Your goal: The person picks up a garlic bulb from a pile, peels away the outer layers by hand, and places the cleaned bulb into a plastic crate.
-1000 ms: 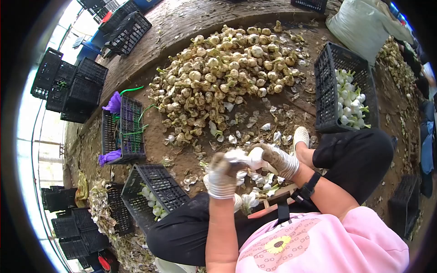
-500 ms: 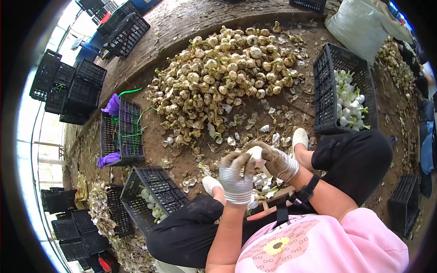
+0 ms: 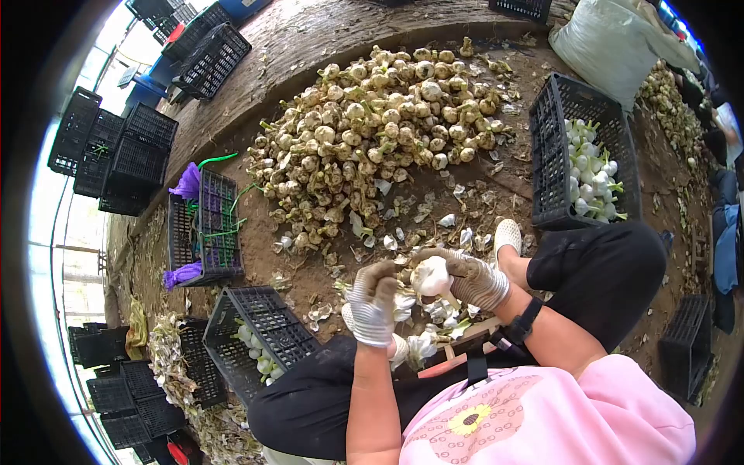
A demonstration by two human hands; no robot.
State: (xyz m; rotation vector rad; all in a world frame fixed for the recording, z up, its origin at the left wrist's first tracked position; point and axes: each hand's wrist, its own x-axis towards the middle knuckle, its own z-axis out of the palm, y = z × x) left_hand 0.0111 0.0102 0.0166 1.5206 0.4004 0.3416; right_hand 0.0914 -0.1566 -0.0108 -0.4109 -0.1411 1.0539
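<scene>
My right hand (image 3: 471, 280), in a soiled striped glove, grips a white garlic bulb (image 3: 431, 277) over my lap. Left of the bulb and apart from it is my gloved left hand (image 3: 373, 302). Its fingers are curled in towards the thumb; whether a scrap of skin sits between them I cannot make out. Under both hands lie loose white garlic skins (image 3: 443, 311) and trimmings. Beyond them on the ground spreads a big heap of unpeeled garlic bulbs (image 3: 380, 124) with dirty skins and short stems.
A black crate (image 3: 549, 155) at the right holds cleaned white bulbs. Another black crate (image 3: 267, 318), by my left knee, also has white bulbs. A crate with purple and green netting (image 3: 205, 225) stands farther left. A white sack (image 3: 601, 46) sits at the upper right.
My left hand has come away from the bulb and moved left and slightly down. The bulb, still in my right hand, now shows more of its white side.
</scene>
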